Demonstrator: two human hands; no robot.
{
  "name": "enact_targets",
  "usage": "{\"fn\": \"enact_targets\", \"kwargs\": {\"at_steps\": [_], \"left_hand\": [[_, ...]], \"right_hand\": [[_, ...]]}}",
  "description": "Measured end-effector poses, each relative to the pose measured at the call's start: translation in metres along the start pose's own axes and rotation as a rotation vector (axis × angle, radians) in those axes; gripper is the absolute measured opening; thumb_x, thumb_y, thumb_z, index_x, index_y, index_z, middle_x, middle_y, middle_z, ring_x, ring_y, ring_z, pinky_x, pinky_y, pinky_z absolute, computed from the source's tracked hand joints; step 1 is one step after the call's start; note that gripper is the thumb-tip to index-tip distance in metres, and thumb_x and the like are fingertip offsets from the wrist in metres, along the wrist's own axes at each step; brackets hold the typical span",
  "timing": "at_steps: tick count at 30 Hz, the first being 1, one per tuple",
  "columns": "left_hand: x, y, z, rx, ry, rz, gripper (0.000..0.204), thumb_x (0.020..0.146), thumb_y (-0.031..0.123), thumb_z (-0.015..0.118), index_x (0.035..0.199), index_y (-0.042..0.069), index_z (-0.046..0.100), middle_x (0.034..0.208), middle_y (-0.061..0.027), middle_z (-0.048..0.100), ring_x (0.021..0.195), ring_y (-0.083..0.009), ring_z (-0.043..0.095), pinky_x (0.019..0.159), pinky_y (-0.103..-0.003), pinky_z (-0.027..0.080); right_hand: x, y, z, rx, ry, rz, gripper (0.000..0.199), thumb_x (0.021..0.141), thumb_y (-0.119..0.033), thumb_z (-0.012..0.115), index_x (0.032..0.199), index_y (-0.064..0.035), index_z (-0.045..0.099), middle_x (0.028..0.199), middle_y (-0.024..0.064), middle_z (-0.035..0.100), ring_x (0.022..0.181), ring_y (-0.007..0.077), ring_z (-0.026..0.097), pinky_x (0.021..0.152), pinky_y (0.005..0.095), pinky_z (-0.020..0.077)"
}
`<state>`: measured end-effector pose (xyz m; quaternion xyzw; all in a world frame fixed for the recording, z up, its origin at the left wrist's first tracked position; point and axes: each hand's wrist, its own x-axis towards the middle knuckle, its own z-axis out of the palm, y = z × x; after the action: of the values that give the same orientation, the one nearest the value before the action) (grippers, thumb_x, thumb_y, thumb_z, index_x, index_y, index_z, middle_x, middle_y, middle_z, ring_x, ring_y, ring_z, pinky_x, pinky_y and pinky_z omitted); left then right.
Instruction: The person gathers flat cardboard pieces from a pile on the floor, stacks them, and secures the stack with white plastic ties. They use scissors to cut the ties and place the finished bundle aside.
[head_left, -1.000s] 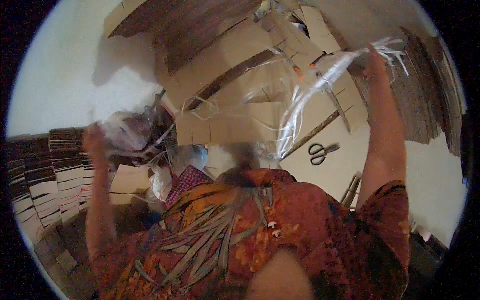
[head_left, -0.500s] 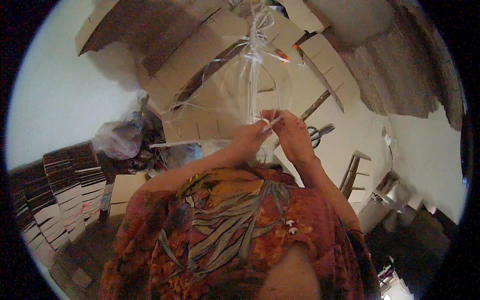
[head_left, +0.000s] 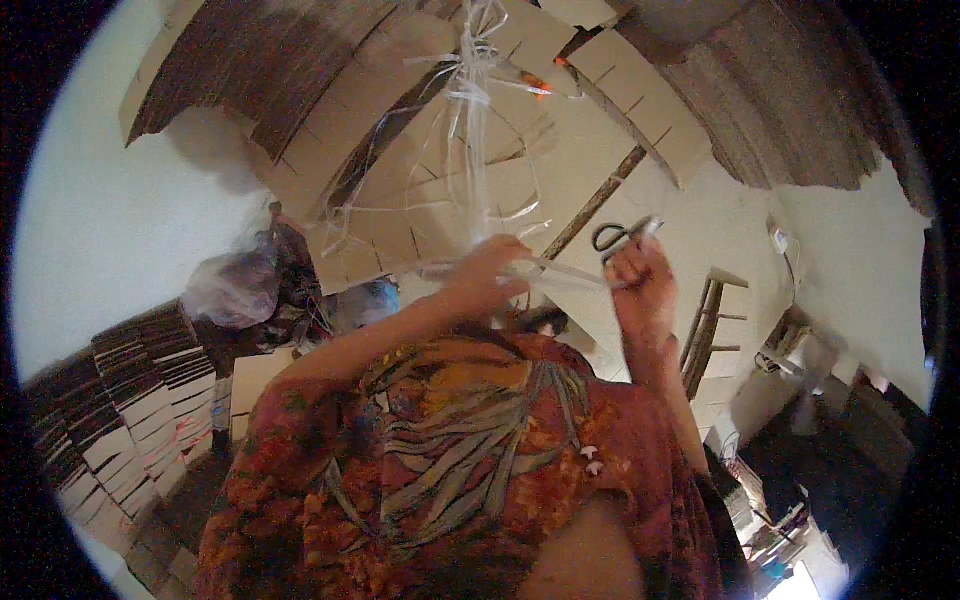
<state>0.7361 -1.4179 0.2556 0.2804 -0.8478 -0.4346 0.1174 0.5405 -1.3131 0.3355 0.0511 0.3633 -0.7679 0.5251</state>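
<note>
My left hand [head_left: 490, 270], blurred, is closed on a flat strip of translucent plastic string [head_left: 570, 273] in front of my chest. The strip runs taut across to my right hand [head_left: 642, 280], whose curled fingers grip its other end. Black-handled scissors [head_left: 608, 237] are right at the fingertips of that hand; whether they are held or lie on the cardboard behind, I cannot tell. Above my left hand hangs a knotted bundle of clear plastic string [head_left: 475, 110], with loose loops spreading to both sides.
Large slotted cardboard sheets [head_left: 400, 190] fill the space ahead. Stacked cardboard pieces [head_left: 150, 400] stand at the left, beside a clear plastic bag [head_left: 232, 288]. A slotted cardboard strip [head_left: 712, 330] lies at the right. An orange item [head_left: 535, 85] shows near the string bundle.
My hands have moved apart, the right one going right to the scissors. The strip is now stretched between them. The whole view has shifted slightly.
</note>
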Motion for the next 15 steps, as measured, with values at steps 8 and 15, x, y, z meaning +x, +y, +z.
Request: {"fn": "enact_targets", "kwargs": {"at_steps": [8,15], "left_hand": [[-0.067,-0.165,0.057,-1.141,0.024,-1.304,0.039,0.088,0.043,0.039,0.100,0.009,0.055,0.103,-0.0086,0.053,0.086,-0.0219,0.051,0.073,-0.039,0.044],[0.018,-0.209,0.110,-0.395,0.262,-0.616,0.039,0.088,0.034,0.043,0.116,0.007,0.046,0.098,-0.0091,0.056,0.086,-0.0201,0.053,0.073,-0.041,0.044]], "right_hand": [[-0.050,-0.037,-0.039,-0.106,0.226,0.161,0.021,0.088,-0.019,0.044,0.069,-0.0132,0.039,0.055,-0.0046,0.029,0.044,0.0050,0.024,0.038,0.0202,0.0217],[-0.059,-0.040,-0.035,-0.279,0.407,0.182,0.015,0.087,-0.020,0.047,0.083,-0.0068,0.051,0.056,-0.0044,0.031,0.045,0.0061,0.027,0.039,0.0210,0.0230]]}}
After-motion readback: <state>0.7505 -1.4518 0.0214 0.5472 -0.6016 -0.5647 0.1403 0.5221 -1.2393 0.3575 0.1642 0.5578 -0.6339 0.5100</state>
